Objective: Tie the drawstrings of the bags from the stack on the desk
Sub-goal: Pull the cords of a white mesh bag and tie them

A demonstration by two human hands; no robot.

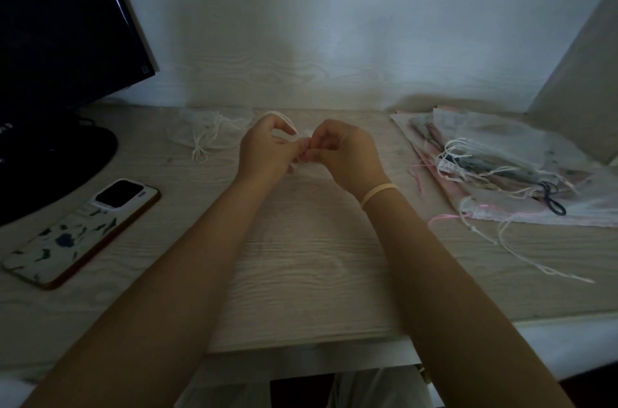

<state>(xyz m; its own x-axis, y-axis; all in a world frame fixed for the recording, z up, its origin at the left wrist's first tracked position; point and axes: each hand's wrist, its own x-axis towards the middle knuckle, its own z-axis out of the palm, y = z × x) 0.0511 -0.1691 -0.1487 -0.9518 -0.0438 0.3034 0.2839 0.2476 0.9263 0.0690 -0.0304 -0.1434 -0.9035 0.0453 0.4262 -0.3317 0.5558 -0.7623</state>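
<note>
My left hand (267,148) and my right hand (341,153) meet at the middle of the desk, fingertips together. Both pinch a thin white drawstring (287,121) that loops up over my left fingers. The sheer bag it belongs to lies mostly hidden under my hands. A sheer white bag (209,133) with its strings bunched together lies to the left of my hands. The stack of sheer bags (508,170) with loose white, pink and black strings sits at the right on the desk.
A phone (77,233) in a patterned case lies face down at the left. A dark monitor (57,39) on a round black base stands at the back left. A pale panel (588,86) leans at the back right. The desk's front edge (311,344) runs below my forearms.
</note>
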